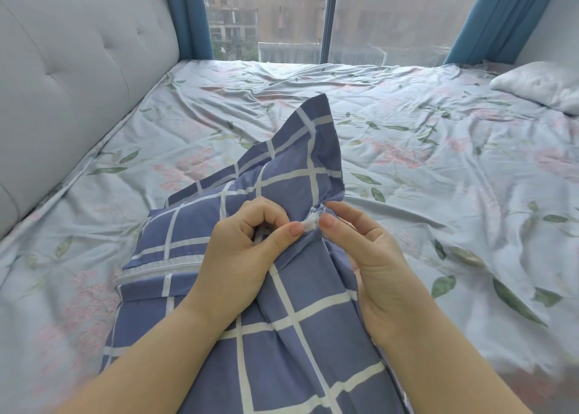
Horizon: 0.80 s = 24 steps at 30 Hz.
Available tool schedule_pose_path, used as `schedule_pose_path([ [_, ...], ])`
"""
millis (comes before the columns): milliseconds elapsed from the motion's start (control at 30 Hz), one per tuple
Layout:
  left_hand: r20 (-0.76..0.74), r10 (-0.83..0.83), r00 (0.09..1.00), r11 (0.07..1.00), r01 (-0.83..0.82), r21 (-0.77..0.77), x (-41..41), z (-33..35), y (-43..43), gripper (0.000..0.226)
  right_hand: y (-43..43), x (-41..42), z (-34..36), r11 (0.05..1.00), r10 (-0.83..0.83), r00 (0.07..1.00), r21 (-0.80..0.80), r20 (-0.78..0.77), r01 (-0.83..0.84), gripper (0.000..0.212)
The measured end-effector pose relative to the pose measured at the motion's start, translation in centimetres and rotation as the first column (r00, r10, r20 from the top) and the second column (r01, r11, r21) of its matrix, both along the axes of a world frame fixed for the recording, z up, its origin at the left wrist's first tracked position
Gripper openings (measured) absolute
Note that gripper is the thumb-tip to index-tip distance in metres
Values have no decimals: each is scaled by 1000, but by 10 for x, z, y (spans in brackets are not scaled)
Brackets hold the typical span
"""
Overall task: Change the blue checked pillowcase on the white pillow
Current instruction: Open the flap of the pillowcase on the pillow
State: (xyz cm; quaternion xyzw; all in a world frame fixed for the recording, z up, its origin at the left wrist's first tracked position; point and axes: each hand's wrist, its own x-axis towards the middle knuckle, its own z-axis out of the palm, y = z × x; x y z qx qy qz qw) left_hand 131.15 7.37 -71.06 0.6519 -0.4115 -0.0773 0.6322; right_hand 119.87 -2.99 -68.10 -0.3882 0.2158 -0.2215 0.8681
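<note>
Pinching a blue checked pillowcase [282, 335] at its opening, two bare hands meet at the centre of the view, nearly touching each other. The left hand [241, 244] has its fingers curled in, and its thumb and forefinger grip the white zipper end [310, 222]. The right hand [360, 247] pinches the blue fabric just beside that same spot, thumb on top. One corner of the pillowcase stands up in a peak behind the hands, while the rest drapes down toward the viewer and lies on the bed. A white zipper strip [156, 271] runs along a folded edge to the left.

Under it all spreads a rumpled pale floral bed sheet [407, 169] printed with pink blossoms and green leaves. A grey tufted headboard [78, 69] lines the left side. The white pillow [545, 85] lies bare at the far right of the bed, well apart from the pillowcase. Beyond the bed is a tall window [391, 16] framed by blue curtains [194, 16], with hazy apartment buildings [232, 16] outside.

Both forearms cover the lower part of the pillowcase, and its near edge runs out of view at the bottom. The white pillow is cut off by the right edge. Whether anything is inside the pillowcase cannot be told, and the zipper pull itself is too small and too covered by the fingers to make out.
</note>
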Motion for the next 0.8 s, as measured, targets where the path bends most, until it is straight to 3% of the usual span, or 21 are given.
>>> schedule_pose_path([
  [167,-25,-15,1000,1000,15,-10,0,-1,2,16,-3,-3,1,1000,15,999,-23,-44,-16,38],
  [367,45,122,992,992,-120,-38,-8,-1,4,21,-3,0,-1,991,-6,999,131,44,0,30],
  [700,17,208,978,978,-208,-10,-13,-1,5,28,2,4,-4,979,27,995,201,95,-45,40],
  [800,9,208,978,978,-208,3,-14,2,2,20,2,4,-5,980,3,996,199,94,-22,39],
])
